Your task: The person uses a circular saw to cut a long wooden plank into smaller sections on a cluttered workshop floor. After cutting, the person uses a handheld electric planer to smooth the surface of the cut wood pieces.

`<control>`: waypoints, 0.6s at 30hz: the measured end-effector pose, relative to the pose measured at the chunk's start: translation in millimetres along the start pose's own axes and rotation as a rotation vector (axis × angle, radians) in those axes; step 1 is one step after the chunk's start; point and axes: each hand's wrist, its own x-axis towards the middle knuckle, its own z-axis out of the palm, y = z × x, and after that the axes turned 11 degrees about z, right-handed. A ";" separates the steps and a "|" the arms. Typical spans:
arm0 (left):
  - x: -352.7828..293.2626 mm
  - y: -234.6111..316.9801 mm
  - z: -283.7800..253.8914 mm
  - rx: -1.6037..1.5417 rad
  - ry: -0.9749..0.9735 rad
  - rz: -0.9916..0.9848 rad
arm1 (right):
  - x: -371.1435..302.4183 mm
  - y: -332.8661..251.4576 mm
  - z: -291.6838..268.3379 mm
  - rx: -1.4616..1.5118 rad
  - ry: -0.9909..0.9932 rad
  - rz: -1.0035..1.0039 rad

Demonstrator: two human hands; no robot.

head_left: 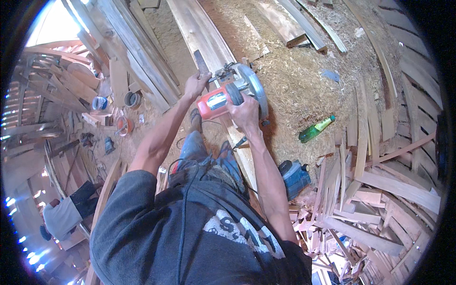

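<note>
A circular saw (212, 103) with a red motor body and a silver blade guard rests over a long wooden plank (202, 31). My right hand (245, 114) is wrapped round its black rear handle. On the saw's left side my left hand (195, 86) is closed at the near end of a flat dark strip (200, 61), which reaches forward along the plank. How the strip joins the saw is hidden by my fingers. The blade is covered by the guard. The plank runs away from me between and beyond my feet.
Sawdust covers the floor, with a green bottle (317, 129) to the right. A blue power tool (295, 179) sits by my right elbow. Boards (137, 52) lie at left and scrap wood at right. Buckets (99, 103) and another person (69, 213) are at left. A cord hangs over my shirt.
</note>
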 end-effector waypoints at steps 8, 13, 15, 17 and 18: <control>25.8 2.9 -13.4 -0.001 -0.012 -0.069 | 23.3 -11.4 13.5 -0.025 0.010 -0.006; 45.5 -2.0 -24.6 0.022 -0.073 -0.042 | 35.4 -20.9 19.5 0.007 0.016 -0.047; 55.0 -6.7 -29.1 -0.036 -0.109 -0.063 | 40.4 -24.5 22.1 0.012 0.012 -0.046; 64.1 -9.8 -29.0 -0.153 -0.127 -0.123 | 49.9 -23.3 25.5 0.006 0.023 -0.045; 67.1 -12.2 -29.9 -0.231 -0.127 -0.166 | 53.2 -22.2 26.9 0.002 0.037 -0.052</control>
